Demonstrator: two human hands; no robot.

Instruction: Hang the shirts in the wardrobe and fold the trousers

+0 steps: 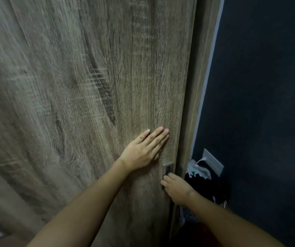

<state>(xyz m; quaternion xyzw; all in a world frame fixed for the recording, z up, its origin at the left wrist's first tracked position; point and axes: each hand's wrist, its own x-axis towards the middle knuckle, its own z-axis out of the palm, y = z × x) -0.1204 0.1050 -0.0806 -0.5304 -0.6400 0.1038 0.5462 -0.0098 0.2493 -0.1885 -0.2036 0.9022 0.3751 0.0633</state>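
Note:
A wood-grain wardrobe door (89,86) fills most of the head view. My left hand (143,150) lies flat against the door with straight fingers, near its right edge. Just below, my right hand (177,188) has its fingers curled into the recessed metal handle (168,168) on the door's right edge. No shirts or trousers show on the door side; the wardrobe's inside is hidden.
Right of the door runs the wardrobe frame (196,104), then a dark blue wall (267,86). Low on that wall are a pale wall plate (213,162) and a heap of dark and white clothes (203,182). The lower right corner is dim.

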